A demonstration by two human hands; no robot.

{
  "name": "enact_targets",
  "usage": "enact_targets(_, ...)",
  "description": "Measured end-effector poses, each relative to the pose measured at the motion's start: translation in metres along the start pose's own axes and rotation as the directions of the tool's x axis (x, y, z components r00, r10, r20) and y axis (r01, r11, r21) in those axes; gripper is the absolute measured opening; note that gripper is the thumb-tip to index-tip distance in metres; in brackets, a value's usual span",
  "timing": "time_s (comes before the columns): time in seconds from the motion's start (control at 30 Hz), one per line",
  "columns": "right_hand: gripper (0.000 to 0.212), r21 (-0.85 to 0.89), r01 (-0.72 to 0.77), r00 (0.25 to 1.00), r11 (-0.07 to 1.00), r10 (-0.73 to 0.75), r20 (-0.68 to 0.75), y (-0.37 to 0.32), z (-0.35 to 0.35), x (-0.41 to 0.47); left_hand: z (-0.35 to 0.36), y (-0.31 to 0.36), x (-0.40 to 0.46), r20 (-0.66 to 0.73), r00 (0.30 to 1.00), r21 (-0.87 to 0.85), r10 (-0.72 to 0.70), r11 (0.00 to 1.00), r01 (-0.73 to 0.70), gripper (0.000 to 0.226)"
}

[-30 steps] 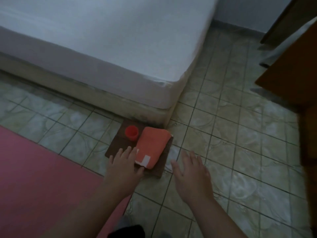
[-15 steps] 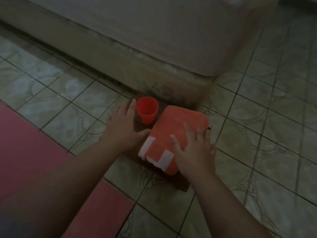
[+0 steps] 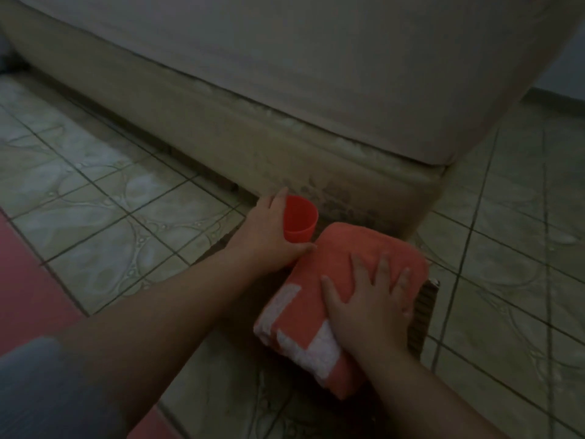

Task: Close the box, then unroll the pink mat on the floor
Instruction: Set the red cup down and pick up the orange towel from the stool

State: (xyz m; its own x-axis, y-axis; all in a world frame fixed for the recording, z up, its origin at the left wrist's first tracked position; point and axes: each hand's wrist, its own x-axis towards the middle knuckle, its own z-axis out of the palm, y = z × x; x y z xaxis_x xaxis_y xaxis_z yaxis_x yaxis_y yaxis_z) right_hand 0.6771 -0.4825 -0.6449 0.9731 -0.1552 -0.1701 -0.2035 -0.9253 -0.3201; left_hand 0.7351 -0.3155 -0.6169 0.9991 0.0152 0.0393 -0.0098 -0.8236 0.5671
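With your left hand point(image 3: 269, 231) wrapped around the red cup point(image 3: 299, 218) and your right hand point(image 3: 368, 307) spread flat on the folded orange towel point(image 3: 340, 280) covering the brown box point(image 3: 422, 315) beside the pink mat point(image 3: 28, 283), avoid lifting abruptly, since the light cup may tip.

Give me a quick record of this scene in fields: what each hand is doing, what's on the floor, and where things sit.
left hand: wrapped around the red cup
right hand: fingers spread, palm flat on the folded orange towel
towel: lies on a dark flat object, mostly hidden
cup: upright, left of the towel, near the bed base
pink mat: flat on the tiled floor at left
box state: cannot tell
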Motion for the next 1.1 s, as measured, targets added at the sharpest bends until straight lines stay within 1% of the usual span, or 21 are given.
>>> enact_targets(0.07,0.073,0.013,-0.001,1.0,1.0,0.001,0.005,-0.002,0.0,-0.002,0.001,0.004,-0.001,-0.041,0.998,-0.06,-0.048,0.997,0.046,0.104)
enact_targets(0.13,0.074,0.016,0.01,1.0,1.0,-0.01,0.012,-0.004,0.0,-0.002,-0.001,0.009,-0.002,-0.053,0.996,-0.09,-0.077,0.993,0.072,0.097)
enact_targets(0.23,0.075,0.037,0.031,0.999,0.999,-0.031,0.007,-0.01,0.003,-0.001,-0.009,0.001,0.003,-0.11,0.991,-0.091,-0.07,0.994,0.061,0.089)
enact_targets(0.37,0.075,0.038,0.048,0.999,0.998,-0.048,0.008,-0.029,0.01,0.001,-0.036,-0.029,0.004,-0.193,0.975,-0.095,-0.109,0.991,0.092,0.09)
enact_targets(0.6,0.075,0.038,0.074,0.997,0.997,-0.075,0.025,-0.07,0.021,0.008,-0.084,-0.113,-0.014,-0.295,0.909,-0.159,-0.295,0.953,0.258,0.09)
enact_targets(0.77,0.076,0.022,0.076,0.997,0.997,-0.077,0.031,-0.099,0.029,0.012,-0.103,-0.176,-0.025,-0.291,0.883,-0.104,-0.368,0.93,0.353,0.094)
enact_targets(0.93,0.077,0.027,0.071,0.997,0.997,-0.071,0.031,-0.122,0.037,0.019,-0.106,-0.225,-0.02,-0.261,0.855,-0.104,-0.448,0.894,0.437,0.098)
enact_targets(1.03,0.076,0.036,0.082,0.997,0.996,-0.082,0.013,-0.129,0.043,0.021,-0.105,-0.252,-0.012,-0.289,0.819,-0.149,-0.496,0.868,0.474,0.099)
enact_targets(1.1,0.076,0.031,0.088,0.996,0.996,-0.088,0.003,-0.132,0.044,0.021,-0.104,-0.268,-0.005,-0.304,0.79,-0.192,-0.533,0.846,0.497,0.09)
